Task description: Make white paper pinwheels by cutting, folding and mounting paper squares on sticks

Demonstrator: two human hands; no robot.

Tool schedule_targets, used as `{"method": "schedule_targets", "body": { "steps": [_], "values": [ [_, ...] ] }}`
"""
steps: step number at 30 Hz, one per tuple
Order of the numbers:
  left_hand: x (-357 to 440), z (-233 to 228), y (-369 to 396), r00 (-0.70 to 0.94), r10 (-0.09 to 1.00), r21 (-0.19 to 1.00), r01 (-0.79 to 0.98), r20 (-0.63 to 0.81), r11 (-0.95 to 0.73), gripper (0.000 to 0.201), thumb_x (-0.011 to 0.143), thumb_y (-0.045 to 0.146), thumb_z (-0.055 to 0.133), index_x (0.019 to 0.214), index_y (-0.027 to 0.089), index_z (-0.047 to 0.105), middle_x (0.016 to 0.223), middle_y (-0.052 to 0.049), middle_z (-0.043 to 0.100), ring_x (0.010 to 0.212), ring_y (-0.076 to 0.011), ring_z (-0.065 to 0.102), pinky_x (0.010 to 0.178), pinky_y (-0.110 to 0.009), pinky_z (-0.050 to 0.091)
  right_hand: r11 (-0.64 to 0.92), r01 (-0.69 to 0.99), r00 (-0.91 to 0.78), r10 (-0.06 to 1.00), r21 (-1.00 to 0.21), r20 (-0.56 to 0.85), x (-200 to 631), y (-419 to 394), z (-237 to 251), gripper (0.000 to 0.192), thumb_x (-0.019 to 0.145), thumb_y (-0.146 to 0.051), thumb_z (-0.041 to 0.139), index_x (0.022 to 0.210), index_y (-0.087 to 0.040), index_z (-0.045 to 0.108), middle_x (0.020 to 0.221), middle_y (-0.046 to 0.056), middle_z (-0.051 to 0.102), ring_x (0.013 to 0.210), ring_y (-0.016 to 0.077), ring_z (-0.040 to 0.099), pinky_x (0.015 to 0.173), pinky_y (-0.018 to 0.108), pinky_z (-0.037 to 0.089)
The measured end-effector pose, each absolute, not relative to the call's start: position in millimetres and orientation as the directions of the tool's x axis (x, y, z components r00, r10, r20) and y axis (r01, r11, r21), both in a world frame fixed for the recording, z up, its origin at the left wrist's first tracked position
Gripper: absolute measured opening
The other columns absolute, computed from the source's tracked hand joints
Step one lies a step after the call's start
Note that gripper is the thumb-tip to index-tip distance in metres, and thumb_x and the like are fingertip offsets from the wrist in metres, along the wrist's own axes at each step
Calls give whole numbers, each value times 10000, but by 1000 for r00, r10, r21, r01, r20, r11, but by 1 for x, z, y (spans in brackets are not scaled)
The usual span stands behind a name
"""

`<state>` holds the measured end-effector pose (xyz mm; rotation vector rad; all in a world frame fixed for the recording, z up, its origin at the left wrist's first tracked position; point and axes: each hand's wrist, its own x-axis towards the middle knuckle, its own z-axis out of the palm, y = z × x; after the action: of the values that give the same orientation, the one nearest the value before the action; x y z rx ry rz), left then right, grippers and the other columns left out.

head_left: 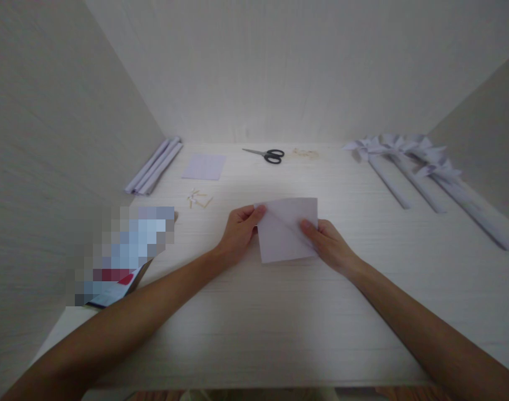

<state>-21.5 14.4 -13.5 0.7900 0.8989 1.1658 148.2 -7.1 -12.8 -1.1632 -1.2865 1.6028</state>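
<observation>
Between my two hands is a white sheet of paper (pixel 285 234), roughly square, held up above the table with a faint diagonal crease across it. My left hand (pixel 241 231) pinches its upper left corner, thumb on top and fingers behind. On the other side my right hand (pixel 327 240) grips the right edge, its thumb lying on the front face. The fingers behind the paper are mostly hidden. Beyond my left hand a second square paper (pixel 204 167) lies flat, and small pale sticks (pixel 199 198) are scattered in front of it.
Black-handled scissors (pixel 268 155) lie at the back beside small beige bits (pixel 305 153). Rolled paper tubes (pixel 156 167) rest at the left wall. Paper pinwheels on tubes (pixel 405 156) lie at the right. A partly blurred screen device (pixel 129 262) stands left on the white table (pixel 254 334).
</observation>
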Motion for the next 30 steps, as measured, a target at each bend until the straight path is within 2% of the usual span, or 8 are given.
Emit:
{"method": "schedule_targets", "body": {
  "steps": [14,17,23,26,30],
  "values": [
    [-22,-13,16,143,977,892,-405,-155,201,244,583,359,670,584,126,599,535,7,566,516,-76,499,510,-192,432,-179,-27,-311,937,-984,-161,148,-7,-11,392,659,-523,569,624,-132,582,594,26,570,520,117,494,466,220,369],
    [-23,-14,16,166,975,894,-400,-146,202,227,613,349,650,612,127,604,553,8,582,523,-77,517,528,-199,443,-176,-70,-296,944,-982,-148,149,-6,-16,371,682,-505,559,660,-137,603,619,30,598,542,127,529,495,230,401],
    [-22,-13,11,330,936,960,-202,-120,194,294,557,272,698,798,122,617,710,-25,652,638,-124,591,624,-253,481,-150,-199,-176,978,-969,-115,146,-4,-22,346,732,-476,517,815,-159,629,746,51,654,661,169,599,607,288,467],
    [-22,-12,10,344,930,982,-88,-127,167,276,571,260,685,795,125,598,705,-17,646,596,-116,593,562,-232,489,-147,-265,-115,986,-953,-120,144,-2,-20,277,712,-428,562,784,-170,633,725,38,657,642,159,598,610,292,475],
    [-25,-11,11,348,931,994,11,-109,113,186,649,285,614,712,118,561,580,10,593,471,-82,554,454,-189,466,-76,-286,-4,997,-955,-78,150,5,-16,149,627,-301,662,715,-183,636,657,3,639,578,123,573,544,244,465]
  ]
}}
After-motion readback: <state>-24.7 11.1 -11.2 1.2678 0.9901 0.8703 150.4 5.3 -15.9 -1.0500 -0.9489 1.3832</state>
